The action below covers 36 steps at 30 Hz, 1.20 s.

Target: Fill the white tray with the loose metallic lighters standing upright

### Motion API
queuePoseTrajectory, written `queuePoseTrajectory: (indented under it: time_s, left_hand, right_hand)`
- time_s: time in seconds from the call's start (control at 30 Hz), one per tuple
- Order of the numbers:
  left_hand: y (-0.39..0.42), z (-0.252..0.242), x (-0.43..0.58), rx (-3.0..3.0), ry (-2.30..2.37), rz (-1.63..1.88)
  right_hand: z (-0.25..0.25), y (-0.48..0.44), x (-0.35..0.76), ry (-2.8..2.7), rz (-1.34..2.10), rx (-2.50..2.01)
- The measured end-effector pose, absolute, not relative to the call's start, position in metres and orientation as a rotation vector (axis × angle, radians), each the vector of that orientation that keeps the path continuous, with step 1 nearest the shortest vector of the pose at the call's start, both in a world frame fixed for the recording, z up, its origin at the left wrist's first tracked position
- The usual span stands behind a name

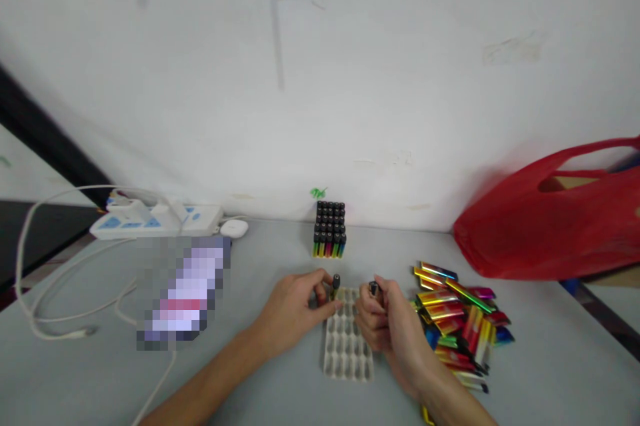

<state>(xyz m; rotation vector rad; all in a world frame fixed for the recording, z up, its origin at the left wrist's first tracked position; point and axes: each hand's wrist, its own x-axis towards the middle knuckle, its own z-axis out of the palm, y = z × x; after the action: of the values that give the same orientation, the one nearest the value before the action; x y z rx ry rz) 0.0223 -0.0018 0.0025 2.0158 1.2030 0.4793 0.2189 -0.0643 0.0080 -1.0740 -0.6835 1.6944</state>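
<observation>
A pale tray [349,369] with rows of hollow cells lies on the table between my hands. A slim black-topped tube [336,283] stands upright at its far left corner. My left hand [303,306] is closed around this tube, thumb and forefinger at its sides. My right hand [383,319] is curled over the tray's far right side, gripping another black-topped tube [373,287], of which only the dark end shows. Beyond the tray stands a tight block of upright black-topped tubes [329,229] with colourful shiny bodies.
Right of my right hand lies a loose pile of shiny coloured tubes [450,313]. A red bag [545,226] stands at the back right. On the left are a blurred-out phone [187,293], a white power strip [157,221], a white charging case [234,229] and looping cables.
</observation>
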Motion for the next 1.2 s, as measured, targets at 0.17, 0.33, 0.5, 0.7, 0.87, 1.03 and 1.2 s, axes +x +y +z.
queuePoseTrajectory:
  time_s: [0.17, 0.33, 0.5, 0.7, 0.87, 1.03, 1.2]
  left_hand:
    - [-0.0013, 0.0026, 0.022, 2.024, 1.208, 0.474]
    - [-0.0016, 0.0019, 0.0218, 2.021, 1.202, 0.481]
    - [-0.0017, 0.0009, 0.0221, 2.026, 1.194, 0.496]
    - [-0.0009, -0.0012, 0.0211, 2.026, 1.191, 0.491]
    - [-0.0009, -0.0004, 0.0214, 2.025, 1.196, 0.488]
    - [-0.002, 0.0029, 0.0221, 2.008, 1.196, 0.488]
    - [-0.002, 0.0015, 0.0211, 2.006, 1.166, 0.509]
  right_hand:
    - [0.0054, -0.0655, 0.2204, -0.715, 1.655, -1.128]
    - [0.0098, -0.0643, 0.2189, -0.689, 1.678, -1.092]
    - [0.0085, -0.0637, 0.2184, -0.7, 1.676, -1.1]
    - [0.0086, -0.0662, 0.2199, -0.711, 1.675, -1.086]
    - [0.0085, -0.0628, 0.2186, -0.7, 1.71, -1.069]
    - [0.0049, -0.0625, 0.2165, -0.831, 1.508, -1.158]
    - [0.0071, -0.0653, 0.217, -1.131, 1.247, -1.198]
